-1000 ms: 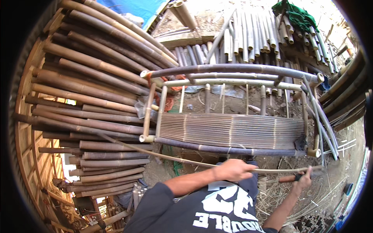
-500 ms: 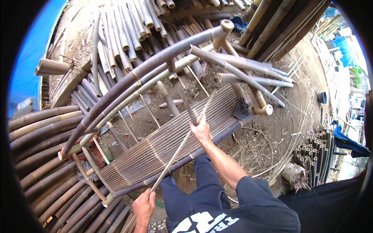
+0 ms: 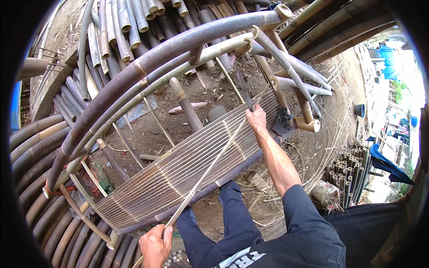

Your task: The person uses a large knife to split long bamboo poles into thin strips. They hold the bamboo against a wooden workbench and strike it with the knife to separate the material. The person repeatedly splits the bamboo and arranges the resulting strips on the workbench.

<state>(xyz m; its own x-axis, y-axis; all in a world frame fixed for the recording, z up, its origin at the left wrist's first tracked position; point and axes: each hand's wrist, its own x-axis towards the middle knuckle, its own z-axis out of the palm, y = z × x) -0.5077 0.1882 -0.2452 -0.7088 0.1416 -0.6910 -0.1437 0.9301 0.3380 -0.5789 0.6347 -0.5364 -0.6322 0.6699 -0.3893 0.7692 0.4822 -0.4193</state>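
Nearest the lower edge, the left hand (image 3: pixel 155 244) closes its grip around the near end of a thin bamboo strip (image 3: pixel 210 165). That strip runs diagonally over the slatted bamboo seat (image 3: pixel 178 172) to the right hand (image 3: pixel 256 121), whose fingers press it at the seat's far corner. Beyond arches the bamboo frame (image 3: pixel 147 62). Bent too hard, the strip could likely snap or spring free.

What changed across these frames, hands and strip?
The thin bamboo strip, lying along the bench's front edge a second ago, now runs diagonally across the slatted seat. Right hand went forward onto the slats; left hand drew back, gripping the near end. Both hands stay on the strip; the view also swung.
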